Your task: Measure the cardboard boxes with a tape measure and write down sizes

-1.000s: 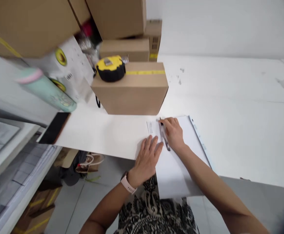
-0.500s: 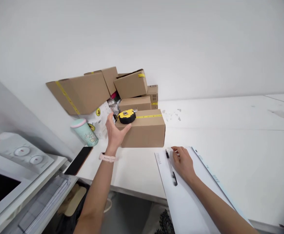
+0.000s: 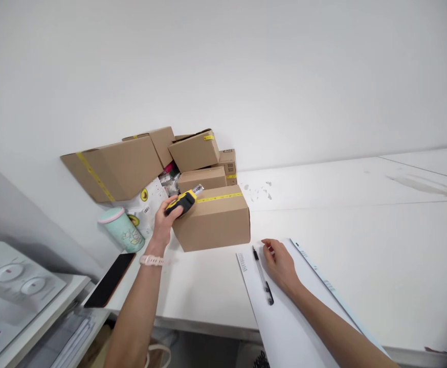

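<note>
My left hand (image 3: 164, 225), with a pale pink band on the wrist, is wrapped round a yellow and black tape measure (image 3: 182, 203). A short silver end of its blade sticks out to the upper right. The tape measure is tilted just over the left end of a cardboard box (image 3: 216, 225) with yellow tape along its top; whether it still touches the box I cannot tell. My right hand (image 3: 281, 263) rests on a white paper pad (image 3: 285, 327), its fingers loosely bent and holding nothing. A black and clear pen (image 3: 263, 276) lies on the pad just left of that hand.
Several cardboard boxes (image 3: 119, 166) are piled against the wall at the back left. Nearby stands a mint-green tumbler (image 3: 124, 230), tilted in view, with a dark phone (image 3: 110, 281) at the table's left edge. A white appliance with knobs (image 3: 8, 281) sits at far left.
My left hand has closed round the tape measure, which lay flat on the box, and tipped it up. My right hand still rests on the pad. The whole view has shifted slightly.
</note>
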The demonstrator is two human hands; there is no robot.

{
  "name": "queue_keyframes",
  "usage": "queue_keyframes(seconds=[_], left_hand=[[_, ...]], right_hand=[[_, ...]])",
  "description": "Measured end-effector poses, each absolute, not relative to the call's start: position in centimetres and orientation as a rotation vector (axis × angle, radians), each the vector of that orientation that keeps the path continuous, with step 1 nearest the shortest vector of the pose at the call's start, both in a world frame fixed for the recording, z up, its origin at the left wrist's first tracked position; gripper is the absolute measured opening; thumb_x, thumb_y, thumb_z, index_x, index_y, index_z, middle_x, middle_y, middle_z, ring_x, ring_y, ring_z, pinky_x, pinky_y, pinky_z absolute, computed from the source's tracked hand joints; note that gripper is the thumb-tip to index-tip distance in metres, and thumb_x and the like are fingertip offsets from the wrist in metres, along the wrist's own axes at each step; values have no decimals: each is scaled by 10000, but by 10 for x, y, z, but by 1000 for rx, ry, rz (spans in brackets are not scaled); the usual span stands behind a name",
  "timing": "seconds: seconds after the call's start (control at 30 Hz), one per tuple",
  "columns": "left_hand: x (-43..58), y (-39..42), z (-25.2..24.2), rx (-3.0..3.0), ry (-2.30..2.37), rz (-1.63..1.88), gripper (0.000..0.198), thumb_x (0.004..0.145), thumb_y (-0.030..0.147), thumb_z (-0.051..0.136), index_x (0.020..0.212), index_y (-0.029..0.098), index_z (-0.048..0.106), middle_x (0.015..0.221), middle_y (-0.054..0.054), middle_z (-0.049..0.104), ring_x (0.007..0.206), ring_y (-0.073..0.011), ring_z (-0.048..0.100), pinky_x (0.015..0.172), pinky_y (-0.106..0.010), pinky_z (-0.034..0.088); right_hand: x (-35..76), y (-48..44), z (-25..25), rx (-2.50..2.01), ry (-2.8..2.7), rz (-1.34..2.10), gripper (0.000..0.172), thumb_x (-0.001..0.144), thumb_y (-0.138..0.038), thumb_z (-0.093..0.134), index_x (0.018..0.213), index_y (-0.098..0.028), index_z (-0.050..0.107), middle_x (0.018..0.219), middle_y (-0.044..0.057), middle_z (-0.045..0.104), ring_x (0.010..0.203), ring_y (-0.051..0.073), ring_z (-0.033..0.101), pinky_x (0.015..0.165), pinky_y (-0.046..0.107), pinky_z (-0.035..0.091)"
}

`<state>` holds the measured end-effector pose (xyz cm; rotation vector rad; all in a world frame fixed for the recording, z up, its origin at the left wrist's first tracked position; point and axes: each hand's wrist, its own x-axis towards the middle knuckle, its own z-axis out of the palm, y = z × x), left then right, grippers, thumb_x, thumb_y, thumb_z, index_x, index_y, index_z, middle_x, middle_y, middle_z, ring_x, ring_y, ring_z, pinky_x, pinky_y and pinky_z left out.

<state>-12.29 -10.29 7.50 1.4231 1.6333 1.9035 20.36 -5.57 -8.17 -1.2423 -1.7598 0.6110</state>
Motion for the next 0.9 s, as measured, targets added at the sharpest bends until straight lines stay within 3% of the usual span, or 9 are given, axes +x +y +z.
queue_keyframes(seconds=[0.1,0.23,0.33,0.43,0.57,0.73,0.9], left_hand=[[-128,-131,60,1336,1387,2080,780,628,786,666,1141,199,683,1204,-94,705,1211,-329,603,1061,-464,453],[-131,-164,35,1011,976,2318,711,533,700,805,1082,254,734,1149,-55,740,1191,-335,612,1040,-511,467],[-129,-176,16,853,901,2329,702,513,688,824,1047,236,759,1088,-68,762,1116,-344,640,997,-551,487],[-125,-173,2,747,872,2271,713,494,707,825,1013,221,769,1063,-88,768,1046,-330,664,973,-547,500],[-119,-164,5,777,815,2220,695,510,691,835,1018,220,769,1101,-95,761,1085,-337,656,951,-528,518],[-114,-165,43,924,794,2193,609,562,645,833,1009,237,768,1101,-77,761,1105,-348,655,920,-525,542],[-109,-161,78,990,882,2118,481,612,573,841,957,247,765,1079,-56,764,1020,-302,684,867,-481,572]], right_hand=[[205,-59,-78,-1262,-1730,665,329,922,-413,393,1048,-212,620,1005,105,695,898,258,653,771,433,532],[206,-59,-77,-1224,-1691,830,446,935,-506,418,1226,-212,586,1236,129,657,1149,278,608,963,467,501],[200,-48,-69,-1170,-1644,1051,634,919,-598,451,1431,-225,459,1512,131,478,1411,287,422,1155,488,355],[188,-35,-44,-1115,-1522,1294,740,911,-655,444,1525,-254,343,1639,94,291,1501,270,285,1215,472,262],[174,-29,3,-919,-1529,1455,673,918,-620,477,1489,-269,420,1588,70,396,1431,246,395,1178,421,330],[170,-20,47,-853,-1630,1160,598,903,-591,515,1399,-257,539,1479,88,515,1221,250,547,1028,399,459],[166,2,49,-1028,-1707,998,503,895,-480,529,1309,-204,604,1322,125,620,969,235,634,856,370,516]])
